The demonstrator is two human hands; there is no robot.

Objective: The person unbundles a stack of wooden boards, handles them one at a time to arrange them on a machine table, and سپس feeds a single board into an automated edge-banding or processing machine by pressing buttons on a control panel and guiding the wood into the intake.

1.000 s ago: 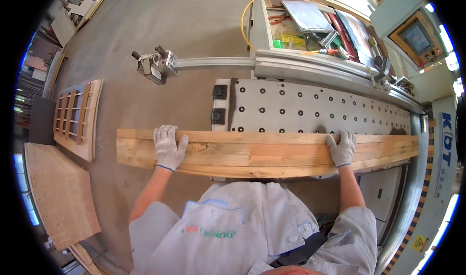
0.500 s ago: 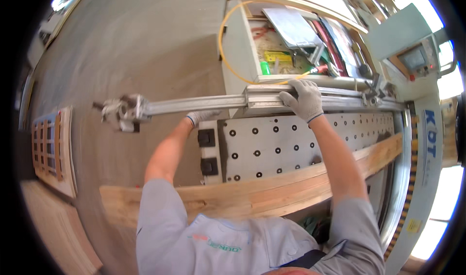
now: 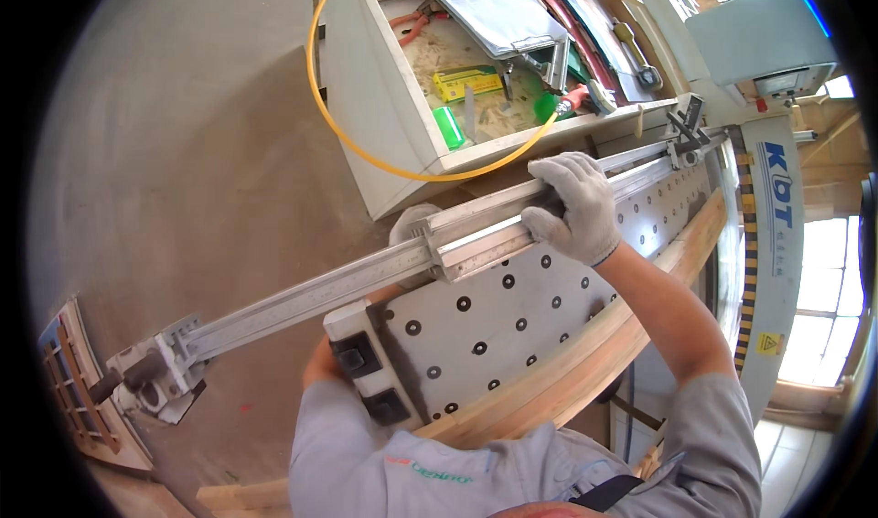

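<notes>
A long aluminium rail point(image 3: 311, 304) runs from lower left to upper right, with a thicker sliding section point(image 3: 485, 226) midway. My right hand point(image 3: 578, 205), in a pale knit glove, grips that section from above, thumb on the near side and fingers over the top. My left hand point(image 3: 412, 223), gloved too, shows just beyond the rail; its forearm passes underneath and its fingers are mostly hidden. At the rail's left end hangs a metal clamp head point(image 3: 151, 376) with a dark knob. Another metal bracket with a dark lever point(image 3: 688, 141) sits towards its right end.
Below the rail lies a grey machine bed point(image 3: 448, 335) dotted with black round pads. Wooden boards point(image 3: 558, 372) lie along its near side. Beyond stands an open tray point(image 3: 448, 160) holding a clipboard point(image 3: 494, 10), pliers point(image 3: 416, 24) and a yellow hose point(image 3: 357, 148). A control box point(image 3: 759, 42) stands far right.
The rail has tilted, its left end swinging down towards me. My left hand has moved right along its far side. My right hand keeps its hold, and my view has shifted.
</notes>
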